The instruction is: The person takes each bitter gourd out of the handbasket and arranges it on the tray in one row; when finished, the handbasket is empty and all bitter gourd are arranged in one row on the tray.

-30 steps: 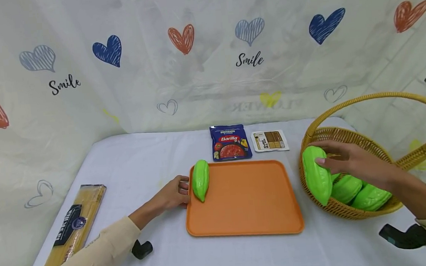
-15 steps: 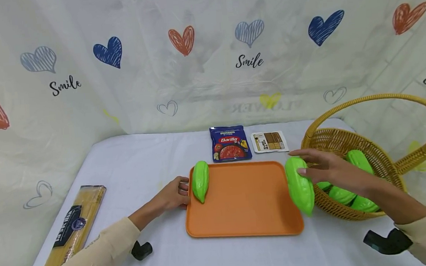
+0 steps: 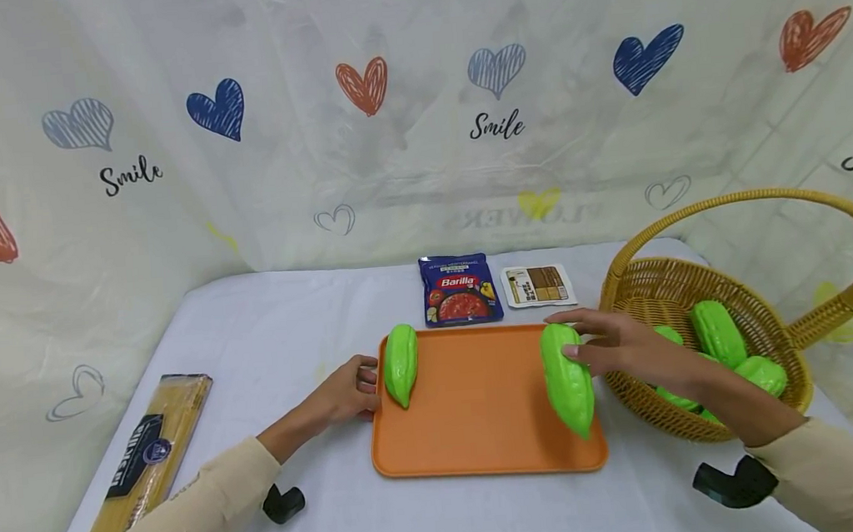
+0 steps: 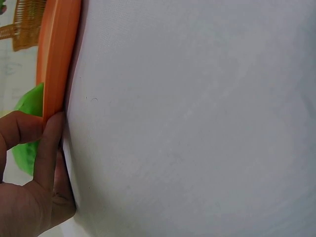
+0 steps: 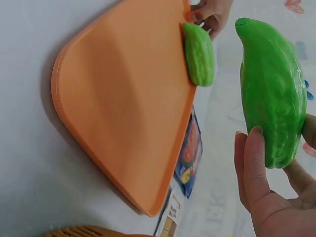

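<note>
In the head view my right hand [image 3: 606,348] grips a bright green, ridged bitter melon [image 3: 568,382] by its upper part, over the right side of the orange tray [image 3: 487,467]. The right wrist view shows this bitter melon [image 5: 273,94] between fingers and thumb, raised clear of the tray [image 5: 113,98]. A second bitter melon [image 3: 402,366] lies along the tray's left edge. My left hand [image 3: 346,389] pinches that edge; in the left wrist view the thumb and fingers meet at the tray's rim [image 4: 58,64].
A wicker basket [image 3: 799,370] with a tall handle stands at the right, holding several bitter melons. Behind the tray lie a blue Barilla sauce pouch [image 3: 461,290] and a small white-and-brown packet [image 3: 538,285]. A long pack of spaghetti [image 3: 145,463] lies at the left.
My right hand has moved left from the basket, bringing the bitter melon over the right part of the tray. The left hand stays at the tray's left edge.
</note>
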A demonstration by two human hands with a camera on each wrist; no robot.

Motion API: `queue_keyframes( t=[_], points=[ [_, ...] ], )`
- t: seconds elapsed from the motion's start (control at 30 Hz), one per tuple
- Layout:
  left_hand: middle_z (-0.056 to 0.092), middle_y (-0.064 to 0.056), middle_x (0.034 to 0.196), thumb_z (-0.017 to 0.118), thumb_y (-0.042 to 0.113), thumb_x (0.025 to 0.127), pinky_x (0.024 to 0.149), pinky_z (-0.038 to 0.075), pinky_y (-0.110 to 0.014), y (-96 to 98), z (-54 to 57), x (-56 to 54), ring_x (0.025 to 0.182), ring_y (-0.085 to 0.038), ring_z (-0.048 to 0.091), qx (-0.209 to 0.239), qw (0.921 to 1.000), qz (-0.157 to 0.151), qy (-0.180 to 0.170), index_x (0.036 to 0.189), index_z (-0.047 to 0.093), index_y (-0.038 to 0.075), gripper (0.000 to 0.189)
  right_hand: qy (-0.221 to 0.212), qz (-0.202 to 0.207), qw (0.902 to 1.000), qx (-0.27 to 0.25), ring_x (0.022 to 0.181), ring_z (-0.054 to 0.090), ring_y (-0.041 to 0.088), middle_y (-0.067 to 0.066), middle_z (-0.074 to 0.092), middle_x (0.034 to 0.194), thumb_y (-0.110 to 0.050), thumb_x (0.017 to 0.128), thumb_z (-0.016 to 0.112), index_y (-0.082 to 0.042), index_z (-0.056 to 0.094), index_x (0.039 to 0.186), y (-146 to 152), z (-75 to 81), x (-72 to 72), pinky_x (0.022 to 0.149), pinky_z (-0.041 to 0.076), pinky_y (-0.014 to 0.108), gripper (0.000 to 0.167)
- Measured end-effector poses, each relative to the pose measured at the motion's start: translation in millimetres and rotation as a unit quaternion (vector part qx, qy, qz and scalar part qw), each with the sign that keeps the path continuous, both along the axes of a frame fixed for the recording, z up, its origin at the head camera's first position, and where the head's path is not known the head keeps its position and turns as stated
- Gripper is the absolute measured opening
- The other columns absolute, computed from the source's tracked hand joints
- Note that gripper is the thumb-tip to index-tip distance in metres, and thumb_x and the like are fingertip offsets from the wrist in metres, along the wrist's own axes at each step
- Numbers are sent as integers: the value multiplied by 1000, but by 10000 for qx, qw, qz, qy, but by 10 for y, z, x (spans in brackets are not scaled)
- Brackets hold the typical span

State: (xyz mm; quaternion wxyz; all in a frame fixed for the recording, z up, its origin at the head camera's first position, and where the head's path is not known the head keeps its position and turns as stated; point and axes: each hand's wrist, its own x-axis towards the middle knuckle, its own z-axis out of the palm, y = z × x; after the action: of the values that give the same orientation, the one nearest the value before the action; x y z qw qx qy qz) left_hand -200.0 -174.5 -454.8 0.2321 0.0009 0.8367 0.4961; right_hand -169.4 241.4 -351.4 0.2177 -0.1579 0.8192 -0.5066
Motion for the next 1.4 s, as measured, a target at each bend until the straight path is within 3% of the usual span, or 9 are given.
queue_keyframes(
  t=[0.57,1.07,1.4],
  points=[
    [53,-16,126,72,1,82,76,63,-34,-14,-5,8,105,-24,60,-51,10000,-51,47,146,40,1,72,-364,129,9992,-47,104,65,25,21,50,136,-32,98,63,-12,45,148,-321,-195,-162,88,59,35,57],
    [53,-15,124,72,0,81,76,63,-34,-12,16,16,104,-24,58,32,10000,-65,68,145,40,0,72,-433,278,9983,-287,101,67,23,23,50,135,-27,97,65,-4,40,151,-591,-308,-256,89,61,39,64],
    [52,-15,122,72,0,81,76,63,-34,-22,6,17,103,-24,58,85,9999,-60,95,145,40,-1,71,-483,147,9983,-304,106,66,23,22,50,137,-28,94,70,-9,43,151,-707,-376,-349,92,60,46,66]
  ],
)
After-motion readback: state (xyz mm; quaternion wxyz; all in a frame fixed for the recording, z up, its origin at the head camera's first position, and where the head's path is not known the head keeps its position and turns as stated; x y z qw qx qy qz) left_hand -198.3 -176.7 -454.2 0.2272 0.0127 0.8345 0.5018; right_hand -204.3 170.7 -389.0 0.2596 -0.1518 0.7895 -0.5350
